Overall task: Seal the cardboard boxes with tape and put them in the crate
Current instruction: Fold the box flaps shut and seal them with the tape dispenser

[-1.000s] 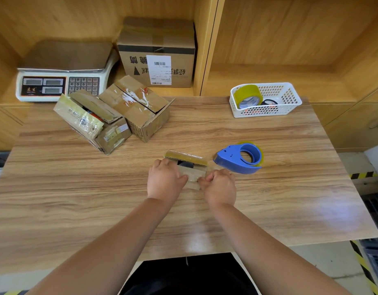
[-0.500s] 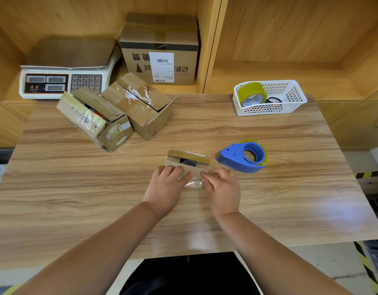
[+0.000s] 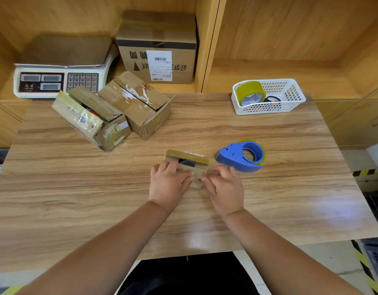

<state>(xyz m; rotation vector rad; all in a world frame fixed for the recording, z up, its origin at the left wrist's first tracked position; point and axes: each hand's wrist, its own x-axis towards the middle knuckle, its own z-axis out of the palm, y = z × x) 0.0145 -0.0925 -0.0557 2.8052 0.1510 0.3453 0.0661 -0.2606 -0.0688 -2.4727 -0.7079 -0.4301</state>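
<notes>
Fingers point(image 3: 184, 175) of the left hand point(image 3: 167, 185) are curled on the small box point(image 3: 187, 155), which lies at the centre of the tabletop point(image 3: 77, 199). Fingers of the right hand point(image 3: 225, 188) pinch its near right edge. Just right of the box lies a blue tape dispenser point(image 3: 237, 158), and at upper right stands a white basket point(image 3: 266, 108).
</notes>
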